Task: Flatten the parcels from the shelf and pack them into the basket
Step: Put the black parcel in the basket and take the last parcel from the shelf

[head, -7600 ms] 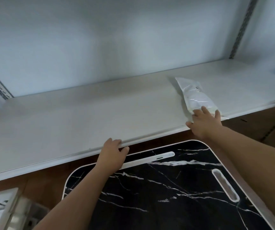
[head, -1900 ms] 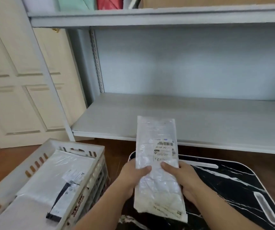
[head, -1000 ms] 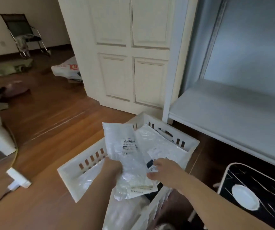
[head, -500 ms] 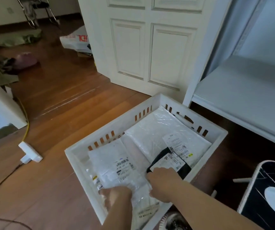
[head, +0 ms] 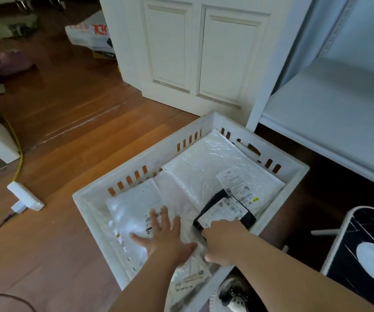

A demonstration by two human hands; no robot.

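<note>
A white slotted basket [head: 91, 199] stands on the wooden floor, holding several flat parcels. The clear plastic parcel [head: 132, 212] with a barcode label lies at the basket's near left. My left hand [head: 165, 237] rests flat on it, fingers spread. My right hand [head: 222, 242] sits beside it with fingers curled down onto the parcel's right edge, next to a black parcel [head: 226, 212] with a white label. A large white bubble mailer [head: 204, 167] fills the far half. The white shelf [head: 330, 113] stands at the right, bare where visible.
White panelled doors [head: 192, 52] rise behind the basket. A black marbled table [head: 366, 244] is at the lower right. A white power strip [head: 23, 197] with a yellow cable lies on the floor to the left. A bag and clutter sit far back left.
The clear parcel went from the shelf, carried in both hands, down into the basket. My left hand has opened from a grip and now lies flat on it.
</note>
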